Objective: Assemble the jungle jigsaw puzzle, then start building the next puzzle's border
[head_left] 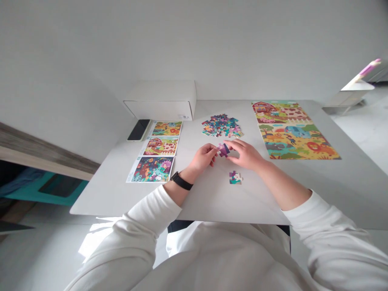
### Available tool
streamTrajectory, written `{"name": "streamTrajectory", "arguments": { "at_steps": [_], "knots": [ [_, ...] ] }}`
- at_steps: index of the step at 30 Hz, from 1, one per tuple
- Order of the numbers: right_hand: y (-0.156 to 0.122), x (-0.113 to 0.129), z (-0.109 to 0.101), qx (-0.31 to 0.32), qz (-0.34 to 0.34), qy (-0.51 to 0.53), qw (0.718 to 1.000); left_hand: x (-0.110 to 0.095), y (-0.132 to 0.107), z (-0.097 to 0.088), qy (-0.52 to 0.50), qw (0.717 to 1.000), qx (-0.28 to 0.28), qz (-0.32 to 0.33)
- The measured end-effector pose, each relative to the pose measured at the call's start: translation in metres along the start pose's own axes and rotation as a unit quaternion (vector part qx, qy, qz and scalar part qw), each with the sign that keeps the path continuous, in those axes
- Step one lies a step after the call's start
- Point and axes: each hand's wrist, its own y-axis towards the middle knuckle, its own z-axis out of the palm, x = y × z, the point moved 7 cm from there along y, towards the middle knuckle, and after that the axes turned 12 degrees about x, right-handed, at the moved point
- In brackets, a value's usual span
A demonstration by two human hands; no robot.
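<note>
My left hand (203,157) and my right hand (246,154) meet over the middle of the white table (212,198). Both pinch small purple puzzle pieces (224,149) held between their fingertips. I cannot tell whether it is one piece or two pressed together. A little joined group of pieces (235,177) lies on the table just in front of my right hand. Behind my hands sits a pile of loose puzzle pieces (222,125). A black watch (181,180) is on my left wrist.
A finished farm and animal puzzle (291,129) lies at the right. Three picture cards (157,151) lie in a column at the left, with a black phone (138,129) beside them. A white box (160,100) stands at the back against the wall.
</note>
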Motion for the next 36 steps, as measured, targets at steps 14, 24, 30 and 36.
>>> {"name": "streamTrajectory", "arguments": {
  "at_steps": [14, 24, 30, 36],
  "knots": [
    [0.000, 0.008, -0.005, 0.006, -0.053, 0.021, 0.998, 0.003, 0.003, 0.001, 0.029, 0.999, 0.023, 0.002],
    [-0.027, -0.047, -0.051, 0.020, 0.046, 0.049, 0.998, 0.002, -0.003, 0.015, 0.250, 0.958, 0.095, 0.098],
    [-0.056, -0.078, -0.044, 0.089, 0.092, 0.049, 0.991, -0.009, -0.029, 0.052, 0.411, 0.860, 0.232, 0.193],
    [-0.055, -0.072, -0.031, 0.135, 0.081, 0.035, 0.987, -0.012, -0.043, 0.069, 0.459, 0.804, 0.300, 0.232]
  ]
}}
